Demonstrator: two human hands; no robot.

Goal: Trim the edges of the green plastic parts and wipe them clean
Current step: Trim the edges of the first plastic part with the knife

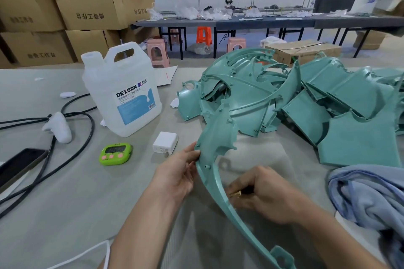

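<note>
Holding the long curved green plastic part in both hands, right of the translucent white plastic jug and nearer you.

Your left hand pinches the part's outer edge between thumb and fingers; your right hand is curled round a small dark-handled tool with a brass-coloured tip, set against the part's inner rim. A heap of matching green plastic parts lies right of the jug, a crumpled blue cloth farther right and nearer you. A lime-green digital timer sits just in front of the jug.
</note>
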